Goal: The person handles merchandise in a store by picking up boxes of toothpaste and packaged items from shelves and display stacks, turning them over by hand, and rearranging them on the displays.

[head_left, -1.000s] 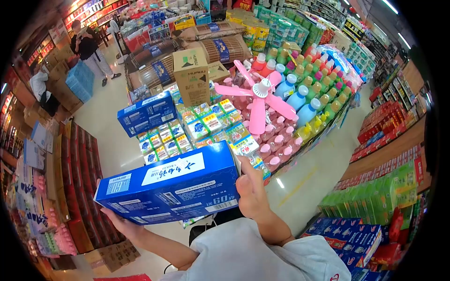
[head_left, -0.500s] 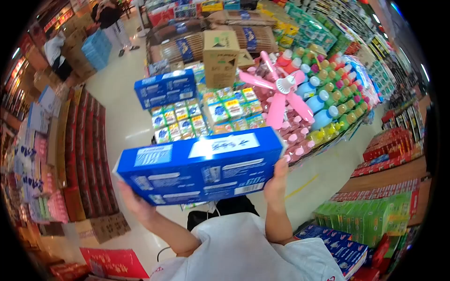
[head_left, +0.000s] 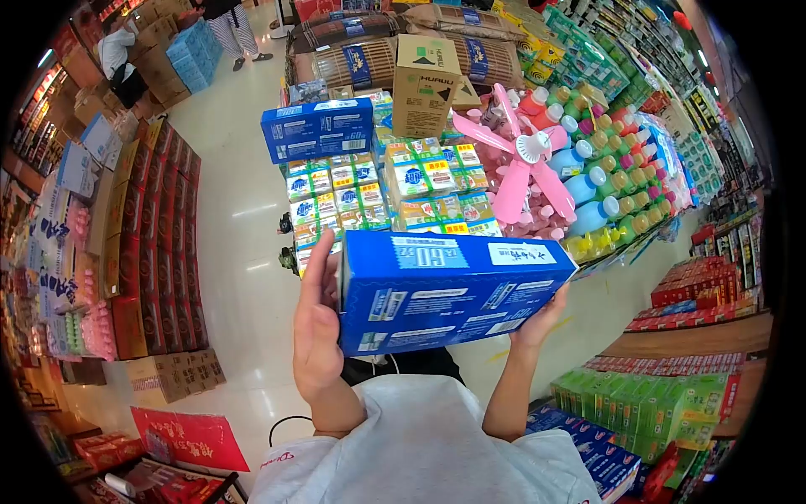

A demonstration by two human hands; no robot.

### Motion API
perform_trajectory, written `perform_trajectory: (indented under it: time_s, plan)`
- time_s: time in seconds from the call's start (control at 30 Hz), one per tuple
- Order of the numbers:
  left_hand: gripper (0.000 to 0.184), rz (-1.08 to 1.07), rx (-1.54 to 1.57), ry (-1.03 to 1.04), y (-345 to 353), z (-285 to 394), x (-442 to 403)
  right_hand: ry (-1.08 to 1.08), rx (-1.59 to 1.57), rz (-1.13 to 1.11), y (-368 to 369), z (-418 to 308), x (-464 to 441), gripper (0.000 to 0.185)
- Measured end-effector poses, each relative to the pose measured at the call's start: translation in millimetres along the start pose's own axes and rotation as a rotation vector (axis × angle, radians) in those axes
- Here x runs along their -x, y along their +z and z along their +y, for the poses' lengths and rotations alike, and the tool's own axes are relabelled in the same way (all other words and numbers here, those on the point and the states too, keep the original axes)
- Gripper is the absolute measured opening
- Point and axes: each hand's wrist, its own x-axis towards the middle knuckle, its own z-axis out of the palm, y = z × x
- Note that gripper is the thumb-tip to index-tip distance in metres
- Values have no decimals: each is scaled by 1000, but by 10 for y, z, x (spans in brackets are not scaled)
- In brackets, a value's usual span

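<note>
A long blue box (head_left: pixel 445 290) with white labels and a large "60" is held between both hands in front of the chest. My left hand (head_left: pixel 317 328) grips its left end, thumb and fingers pressed to the end face. At the lower right corner, my right hand (head_left: pixel 541 319) holds the box, its fingers partly hidden behind it. Beyond lies a second blue box (head_left: pixel 317 130) on packs of wrapped soap (head_left: pixel 424 176). A brown carton (head_left: pixel 426 84) stands behind the packs, with a pink fan (head_left: pixel 529 155) to its right.
Rows of coloured bottles (head_left: pixel 625 181) fill the display's right side. Rolled mats (head_left: pixel 357 67) lie at the back. Stacked red boxes (head_left: pixel 159 244) stand left, green packs (head_left: pixel 646 403) at lower right. One person (head_left: pixel 122 59) bends by cartons; another person's legs (head_left: pixel 228 34) show behind.
The held box has moved right and turned, bringing its left end nearer. My left hand now covers the end face. The view has shifted, so the display appears higher and the far person's upper body is cut off.
</note>
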Motion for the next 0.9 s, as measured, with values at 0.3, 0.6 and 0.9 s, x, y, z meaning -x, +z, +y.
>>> perform_trajectory:
  time_s: [0.3, 0.6, 0.9]
  plan:
    - [67, -366, -236, 279, 450, -128, -70, 69, -21, 24, -644, -146, -87, 53]
    - [67, -494, 55, 239, 1069, -366, 18, 28, -66, 100, -1209, -455, 61, 47]
    - [72, -737, 261, 129, 1486, -629, -72, 15, -96, 322, -1716, -635, 274, 45]
